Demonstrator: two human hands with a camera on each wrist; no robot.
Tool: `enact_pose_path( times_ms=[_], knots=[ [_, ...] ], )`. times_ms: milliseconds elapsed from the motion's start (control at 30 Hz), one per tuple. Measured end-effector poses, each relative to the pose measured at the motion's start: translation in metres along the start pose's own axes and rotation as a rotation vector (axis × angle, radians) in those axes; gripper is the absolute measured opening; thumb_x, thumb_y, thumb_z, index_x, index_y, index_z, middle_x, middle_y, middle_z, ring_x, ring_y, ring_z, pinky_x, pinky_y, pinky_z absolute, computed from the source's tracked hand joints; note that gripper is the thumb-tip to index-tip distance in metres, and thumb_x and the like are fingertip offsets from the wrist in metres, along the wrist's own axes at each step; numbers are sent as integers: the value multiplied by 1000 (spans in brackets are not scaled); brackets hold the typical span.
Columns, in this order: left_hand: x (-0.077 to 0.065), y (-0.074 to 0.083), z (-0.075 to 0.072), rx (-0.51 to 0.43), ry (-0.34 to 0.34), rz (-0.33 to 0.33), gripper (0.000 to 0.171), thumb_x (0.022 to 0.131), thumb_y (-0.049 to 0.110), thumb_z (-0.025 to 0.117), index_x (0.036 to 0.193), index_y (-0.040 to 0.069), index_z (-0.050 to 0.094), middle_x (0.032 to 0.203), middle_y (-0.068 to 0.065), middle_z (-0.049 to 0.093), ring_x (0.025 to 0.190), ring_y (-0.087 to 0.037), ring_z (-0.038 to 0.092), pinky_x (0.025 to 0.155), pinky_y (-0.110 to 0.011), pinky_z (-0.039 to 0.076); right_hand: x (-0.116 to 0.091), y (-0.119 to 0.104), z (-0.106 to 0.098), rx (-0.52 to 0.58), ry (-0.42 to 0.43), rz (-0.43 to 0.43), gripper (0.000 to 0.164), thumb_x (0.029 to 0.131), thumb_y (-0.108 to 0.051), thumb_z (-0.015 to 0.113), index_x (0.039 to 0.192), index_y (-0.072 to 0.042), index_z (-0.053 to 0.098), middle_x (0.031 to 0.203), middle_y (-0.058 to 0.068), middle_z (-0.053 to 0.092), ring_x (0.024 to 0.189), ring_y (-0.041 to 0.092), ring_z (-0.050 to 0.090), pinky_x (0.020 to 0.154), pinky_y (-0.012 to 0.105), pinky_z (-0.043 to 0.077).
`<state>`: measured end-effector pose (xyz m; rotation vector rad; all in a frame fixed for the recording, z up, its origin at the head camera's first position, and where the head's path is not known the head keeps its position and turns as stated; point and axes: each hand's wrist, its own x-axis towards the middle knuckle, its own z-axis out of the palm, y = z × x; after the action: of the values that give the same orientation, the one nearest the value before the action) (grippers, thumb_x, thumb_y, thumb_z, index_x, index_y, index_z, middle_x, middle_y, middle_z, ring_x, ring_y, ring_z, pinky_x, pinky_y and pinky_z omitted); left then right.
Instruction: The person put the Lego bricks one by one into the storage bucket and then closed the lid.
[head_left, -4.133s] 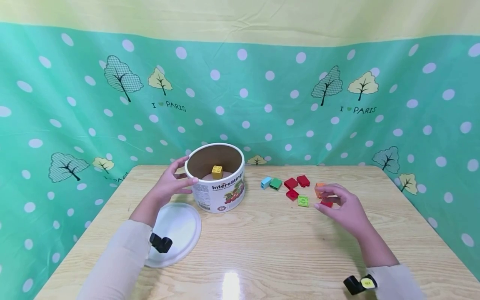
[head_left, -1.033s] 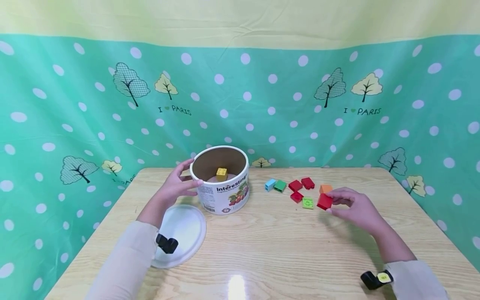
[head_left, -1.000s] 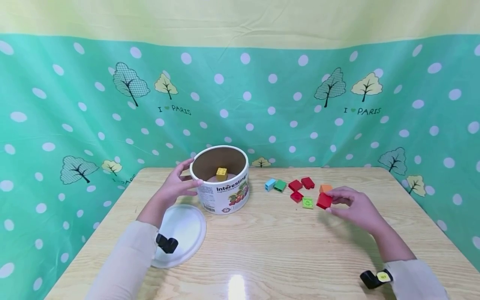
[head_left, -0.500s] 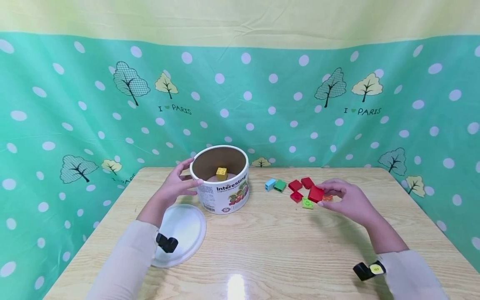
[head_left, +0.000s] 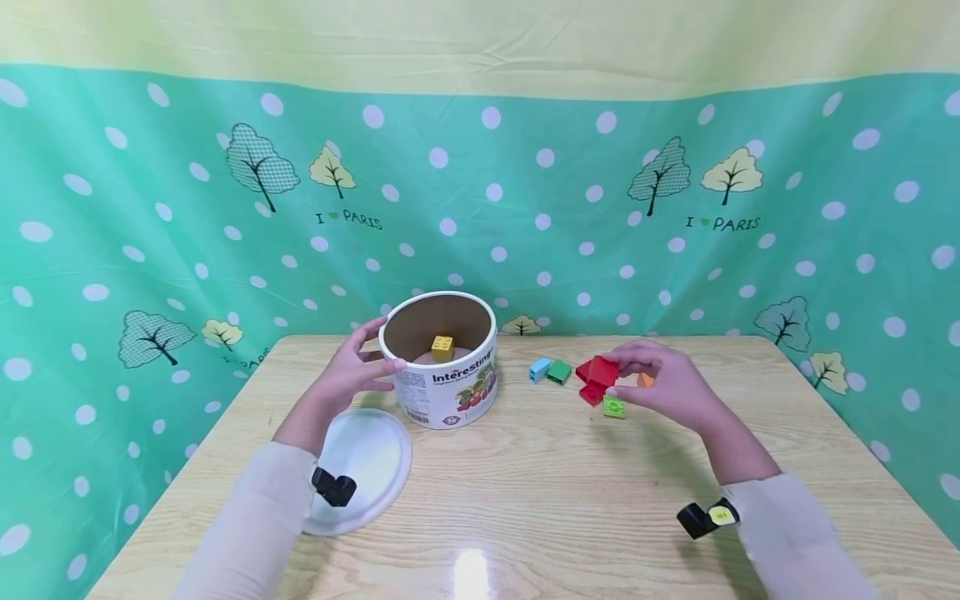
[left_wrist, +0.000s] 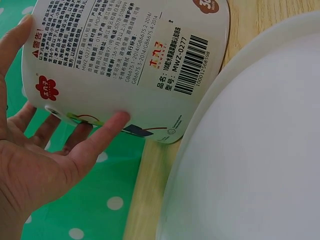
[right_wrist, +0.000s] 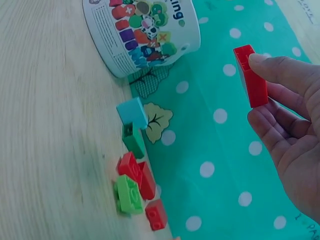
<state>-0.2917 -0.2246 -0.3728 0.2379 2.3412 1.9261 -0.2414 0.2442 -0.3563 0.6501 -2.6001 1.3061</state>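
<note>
My left hand (head_left: 348,371) rests against the side of a white bucket (head_left: 442,398), thumb at the rim and fingers spread rather straight along its wall (left_wrist: 120,100). Inside the bucket sits a yellow toy brick (head_left: 442,347). My right hand (head_left: 656,383) pinches a red toy brick (right_wrist: 252,77) between thumb and fingertips, off the table. In the head view that brick hangs over other red bricks (head_left: 592,394) and partly hides them. Beside them lie a lime green brick (head_left: 614,407), a green brick (head_left: 558,372) and a light blue brick (head_left: 539,369).
A round white lid (head_left: 363,467) lies on the wooden table (head_left: 525,500), partly under my left forearm. An orange brick (head_left: 645,380) shows behind my right hand. A green dotted cloth (head_left: 540,250) hangs around the table's back and sides.
My right hand reached down to a red brick earlier, lifted it, and has carried it left over the other bricks. The left hand and bucket have stayed about in place.
</note>
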Motion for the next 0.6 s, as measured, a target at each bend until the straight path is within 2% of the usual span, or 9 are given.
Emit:
enact_pose_path(
  times_ms=[167,467,600],
  knots=[
    [-1,1,-1,-8,-5,7,96,82,17,80,156,21,19,157,-14,19,134,-47,34,83,-57,54,7,-7,4,-12,-17,-19,45,78,-16,84,119,-5,69,119,8,61,94,22,62,79,23,55],
    [-1,2,0,1,-5,-6,96,82,19,80,156,21,19,158,-13,18,135,-47,33,87,-62,50,18,-26,4,-49,-37,9,47,77,-19,85,120,-7,69,115,5,61,94,21,61,79,28,57],
    [-2,2,1,9,-5,-3,96,83,20,80,156,21,18,158,-14,18,135,-48,32,88,-64,49,24,-34,2,-41,-48,-28,49,76,-20,85,121,-6,69,115,6,61,95,23,62,80,32,57]
  ],
)
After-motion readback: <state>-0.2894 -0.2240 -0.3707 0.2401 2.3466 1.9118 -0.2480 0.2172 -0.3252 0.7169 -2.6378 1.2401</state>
